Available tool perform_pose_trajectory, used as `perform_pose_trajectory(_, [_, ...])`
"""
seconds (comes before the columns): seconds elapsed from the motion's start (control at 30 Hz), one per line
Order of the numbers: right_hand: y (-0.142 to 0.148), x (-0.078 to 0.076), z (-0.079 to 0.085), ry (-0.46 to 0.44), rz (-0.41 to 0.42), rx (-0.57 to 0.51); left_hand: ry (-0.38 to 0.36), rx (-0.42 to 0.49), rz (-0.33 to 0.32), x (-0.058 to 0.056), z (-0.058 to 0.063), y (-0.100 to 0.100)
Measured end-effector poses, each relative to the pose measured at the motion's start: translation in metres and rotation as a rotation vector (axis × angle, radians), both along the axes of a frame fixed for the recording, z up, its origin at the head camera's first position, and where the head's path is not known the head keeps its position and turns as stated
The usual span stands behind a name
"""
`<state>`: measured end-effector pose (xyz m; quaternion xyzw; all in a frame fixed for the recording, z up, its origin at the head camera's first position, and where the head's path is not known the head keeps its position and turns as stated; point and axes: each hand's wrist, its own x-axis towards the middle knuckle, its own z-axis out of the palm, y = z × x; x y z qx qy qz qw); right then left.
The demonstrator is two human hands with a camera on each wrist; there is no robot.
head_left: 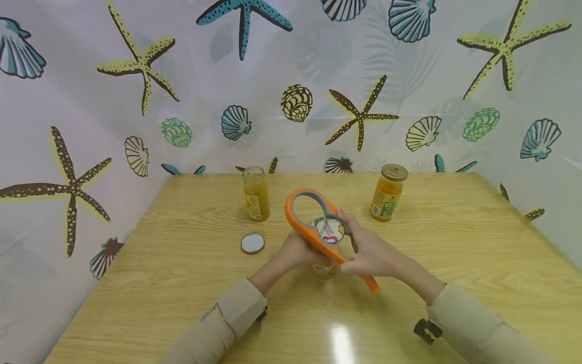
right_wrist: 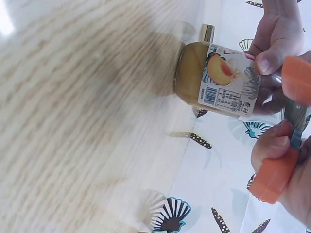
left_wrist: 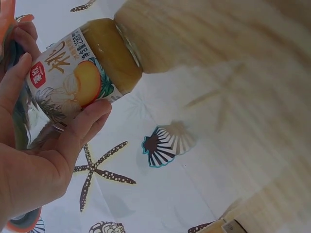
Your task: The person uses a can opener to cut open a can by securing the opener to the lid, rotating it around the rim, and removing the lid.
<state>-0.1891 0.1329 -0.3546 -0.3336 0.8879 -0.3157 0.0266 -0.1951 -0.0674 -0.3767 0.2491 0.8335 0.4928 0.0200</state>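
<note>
A peach-labelled glass jar [left_wrist: 73,82] stands upright on the table, its printed lid [head_left: 329,230] showing from above. My left hand [head_left: 297,252] holds this jar at its upper part, with the thumb and fingers on either side of the glass. Around the lid lies an orange jar opener [head_left: 297,222] with grey inner edges; its larger ring points away to the left. My right hand [head_left: 370,250] grips the opener's two arms, fingers on the far one and thumb on the near one. The right wrist view shows the opener's orange ends [right_wrist: 277,174] beside the thumb.
An uncapped jar [head_left: 256,197] of yellow contents stands at the back left. In front of it a loose lid [head_left: 252,243] lies with its pale inside up. A capped jar [head_left: 388,194] stands at the back right. A patterned cloth [head_left: 273,136] hangs behind the wooden table [head_left: 182,283].
</note>
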Motion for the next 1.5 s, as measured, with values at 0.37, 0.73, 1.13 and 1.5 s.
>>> perform_pose_trajectory(0.37, [0.006, -0.006, -0.003, 0.033, 0.072, -0.038, -0.112, -0.009, -0.029, -0.005, 0.003, 0.000])
perform_pose_trajectory(0.73, [0.011, -0.009, -0.003, -0.031, 0.072, -0.030, -0.189, 0.038, -0.254, -0.015, 0.004, -0.007])
perform_pose_trajectory(1.13, [0.014, -0.014, -0.001, -0.056, 0.119, -0.046, -0.176, -0.015, -0.431, -0.028, 0.012, -0.009])
perform_pose_trajectory(1.5, [0.016, -0.016, 0.006, 0.032, 0.149, 0.031, -0.185, 0.018, -0.547, -0.035, 0.016, -0.011])
